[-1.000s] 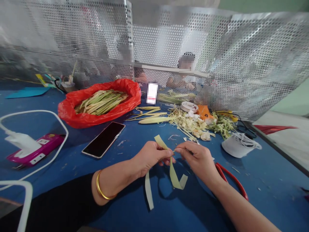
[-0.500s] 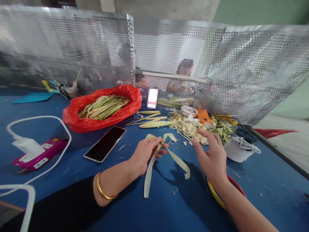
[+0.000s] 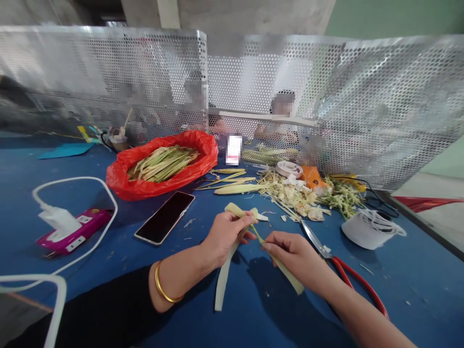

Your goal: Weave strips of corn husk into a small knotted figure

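Pale green flat leaf strips, folded and crossed at one point, hang between my hands above the blue table. My left hand pinches the crossing between thumb and fingers, and one strip end hangs down below it. On the right-hand strip, my right hand has closed thumb and forefinger, and the strip is drawn straight from the crossing down to the right. Fingers cover part of the crossing. Scissors with red handles lie beside my right hand, partly hidden under the forearm.
Behind my hands lie loose leaves and a scrap heap. A red bag of leaf strips, a phone and a purple power strip are to the left. A white roll stands right. Perforated metal panels border the back.
My right hand, open and away from the strips before, has come left and down and taken hold of the right strip. That strip is now pulled taut. The scissors are more exposed.
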Tool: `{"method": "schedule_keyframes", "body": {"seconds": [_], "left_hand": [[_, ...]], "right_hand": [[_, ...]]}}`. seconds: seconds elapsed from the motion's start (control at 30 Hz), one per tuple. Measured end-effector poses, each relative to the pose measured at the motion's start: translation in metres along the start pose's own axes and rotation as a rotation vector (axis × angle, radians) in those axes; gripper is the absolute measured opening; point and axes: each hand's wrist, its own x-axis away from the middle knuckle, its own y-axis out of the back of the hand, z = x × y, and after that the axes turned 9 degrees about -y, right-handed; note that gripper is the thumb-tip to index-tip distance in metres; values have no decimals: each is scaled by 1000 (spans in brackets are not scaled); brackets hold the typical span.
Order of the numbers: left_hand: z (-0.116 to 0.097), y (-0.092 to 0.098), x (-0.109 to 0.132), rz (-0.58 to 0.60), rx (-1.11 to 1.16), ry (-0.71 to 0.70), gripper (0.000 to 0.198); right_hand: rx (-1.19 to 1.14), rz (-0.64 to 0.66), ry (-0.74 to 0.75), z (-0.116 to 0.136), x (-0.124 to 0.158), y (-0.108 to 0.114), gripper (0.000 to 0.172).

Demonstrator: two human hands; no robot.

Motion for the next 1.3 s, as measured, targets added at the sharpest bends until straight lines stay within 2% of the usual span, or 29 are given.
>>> {"method": "schedule_keyframes", "body": {"seconds": [0.07,0.13,0.17,0.23,0.3,0.33,0.43,0.5,0.6,0.7,0.83,0.9,0.97,1.07,1.13,1.17,1.3], "left_hand": [[3,0,-1,63,35,35,16],[5,1,-2,70,57,54,17],[6,1,-2,67,48,46,18],[8,1,-1,103,-25,18,19],[11,1,2,231,-139,4,18],[13,0,4,324,-196,11,17],[18,-2,10,576,-355,55,13],[21,-3,14,642,-426,57,10],[24,-4,16,650,-447,58,8],[22,-3,15,612,-373,74,8],[13,-2,9,314,-80,48,18],[8,-2,6,197,69,39,20],[6,-3,6,174,150,33,22],[7,-5,9,246,154,44,30],[8,-6,11,290,102,30,34],[8,-6,12,301,68,7,35],[9,-5,12,349,-91,-150,31]], "right_hand": [[66,19,31,-1,-1,0,30],[109,-1,50,-3,-1,0,32],[128,-68,61,-3,0,2,32],[165,-301,107,-5,0,4,31],[173,-493,164,-6,1,7,26],[158,-506,184,-6,1,7,25],[44,-304,173,-5,0,0,24],[-68,-162,120,-4,0,-7,21],[-215,-142,31,-2,-1,-16,17],[-204,-324,68,-5,-2,-16,14],[-5,-670,165,-9,0,-7,18],[34,-775,152,-9,1,-3,19],[-11,-713,93,-7,1,-3,21],[-215,-341,0,-3,-1,-8,25],[-400,-160,-49,-1,-3,-12,27],[-480,-130,-68,0,-4,-13,28],[-625,-148,-86,1,-4,-14,26]]}}
